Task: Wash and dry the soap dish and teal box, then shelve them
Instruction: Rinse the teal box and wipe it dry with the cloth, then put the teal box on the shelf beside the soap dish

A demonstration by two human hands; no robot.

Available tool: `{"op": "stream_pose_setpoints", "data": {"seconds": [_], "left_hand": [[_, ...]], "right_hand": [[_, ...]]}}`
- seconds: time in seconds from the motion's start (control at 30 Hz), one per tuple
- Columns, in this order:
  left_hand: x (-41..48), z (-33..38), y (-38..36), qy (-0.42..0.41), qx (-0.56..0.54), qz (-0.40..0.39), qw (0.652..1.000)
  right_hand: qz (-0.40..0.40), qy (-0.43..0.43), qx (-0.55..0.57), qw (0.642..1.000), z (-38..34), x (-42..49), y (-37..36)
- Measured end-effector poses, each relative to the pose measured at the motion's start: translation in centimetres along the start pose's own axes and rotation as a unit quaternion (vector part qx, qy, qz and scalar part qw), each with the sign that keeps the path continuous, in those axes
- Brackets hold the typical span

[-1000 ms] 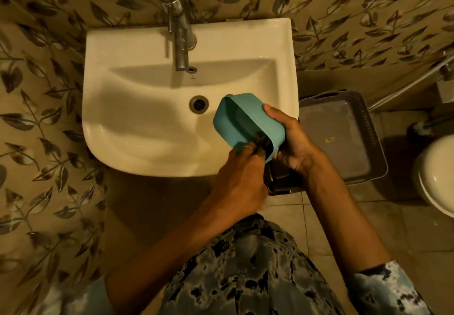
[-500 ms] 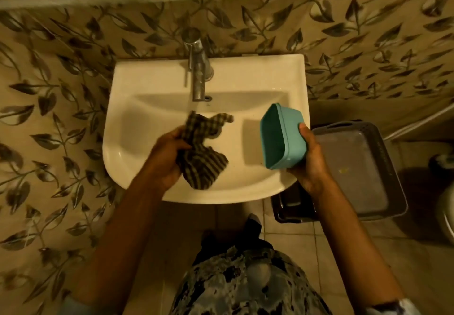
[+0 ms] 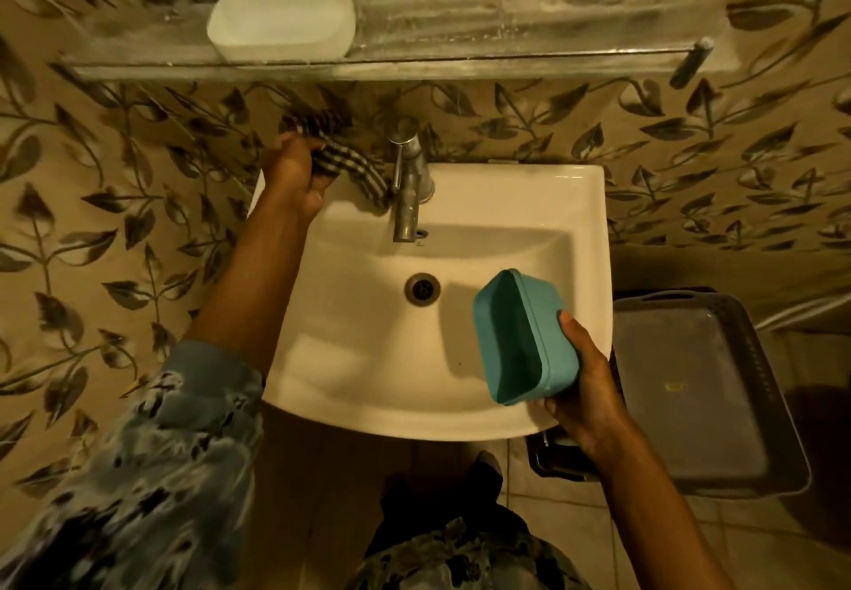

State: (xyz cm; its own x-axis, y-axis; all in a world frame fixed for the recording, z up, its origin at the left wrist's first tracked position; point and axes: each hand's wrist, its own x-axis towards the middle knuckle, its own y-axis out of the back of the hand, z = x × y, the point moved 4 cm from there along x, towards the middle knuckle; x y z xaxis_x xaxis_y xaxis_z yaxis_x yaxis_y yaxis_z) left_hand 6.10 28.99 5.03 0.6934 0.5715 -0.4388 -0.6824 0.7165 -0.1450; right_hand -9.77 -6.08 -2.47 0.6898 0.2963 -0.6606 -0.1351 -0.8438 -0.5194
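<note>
Left sleeve [image 3: 161, 451], patterned blue, motion-blurred, low left. My left hand [image 3: 294, 172] is up at the back-left corner of the sink [image 3: 368, 396], fingers clenched round a checked cloth [image 3: 350, 161]. The cloth is bunched in that fist; one end pokes up against the leaf wallpaper and the other trails right to the left side of the tap [image 3: 407, 184]. I can't tell whether it actually touches the tap; it's blurry there.

Above that hand is a glass shelf [image 3: 506, 50] on the wall. The white soap dish [image 3: 281, 18] sits on its left part, upright, nobody's hand on it.

The drain [image 3: 422, 289] is in the middle of the basin.

The teal box [image 3: 520, 336] is right of the drain, over the front-right part of the sink and off its surface. It's tipped on its side, open mouth facing left toward the drain, nothing visible inside. My right hand [image 3: 585, 387] grasps it from the right: thumb laid on the box's upper right edge, palm against its base end, other fingers hidden behind it. So the box sits left of and slightly above that palm, well apart from the cloth and my left hand.

A grey tray [image 3: 690, 405] with a perforated rim sits lower, just beside the sink's right edge, resting on something dark. Tiled floor below.
</note>
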Motion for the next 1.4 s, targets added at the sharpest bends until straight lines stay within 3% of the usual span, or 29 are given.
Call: {"op": "stream_pose_setpoints", "data": {"seconds": [0.1,0.17,0.27,0.33,0.47,0.57,0.7,0.83,0.93,1.13,1.23,1.4], "left_hand": [[1.6,-0.8,-0.2,-0.02,0.068,-0.03,0.997],[2.1,-2.4,0.4,-0.004,0.213,-0.064,0.975],[3.5,-5.1,2.1,-0.039,0.49,-0.107,0.864],[3.8,-5.9,2.6,-0.082,0.542,-0.12,0.827],[2.2,-6.1,2.9,-0.123,0.499,-0.086,0.854],[-2.4,-6.5,2.8,-0.136,0.393,-0.066,0.907],[-11.1,-8.5,2.3,-0.102,0.298,-0.125,0.941],[-18.5,-10.5,2.1,-0.065,0.231,-0.208,0.948],[-20.9,-10.6,2.5,-0.058,0.179,-0.212,0.959],[-21.3,-5.7,2.4,-0.153,0.182,-0.188,0.953],[-20.7,-1.6,2.3,-0.204,0.164,-0.196,0.945],[-20.5,6.0,0.6,-0.281,0.159,-0.249,0.913]], "right_hand": [[-0.011,0.007,0.029,0.999,-0.1,-0.4,-0.2],[-0.02,0.011,0.042,0.999,-0.2,-0.6,-0.4],[-0.026,0.013,0.06,0.998,-0.3,-0.8,-0.6],[-0.03,0.018,0.065,0.997,-0.3,-0.8,-0.8],[-0.04,0.018,0.062,0.997,0.0,-0.9,-1.4],[-0.064,0.014,0.095,0.993,0.2,-0.7,-2.4],[-0.116,0.019,0.109,0.987,0.4,-0.1,-4.6],[-0.117,0.052,0.066,0.99,0.0,0.5,-6.6],[-0.113,0.105,0.016,0.988,-0.8,0.7,-7.5],[-0.117,0.221,-0.109,0.962,-3.3,-1.4,-9.5],[-0.067,0.302,-0.203,0.929,-6.2,-3.3,-10.6],[-0.036,0.426,-0.326,0.843,-13.7,-6.8,-14.4]]}}
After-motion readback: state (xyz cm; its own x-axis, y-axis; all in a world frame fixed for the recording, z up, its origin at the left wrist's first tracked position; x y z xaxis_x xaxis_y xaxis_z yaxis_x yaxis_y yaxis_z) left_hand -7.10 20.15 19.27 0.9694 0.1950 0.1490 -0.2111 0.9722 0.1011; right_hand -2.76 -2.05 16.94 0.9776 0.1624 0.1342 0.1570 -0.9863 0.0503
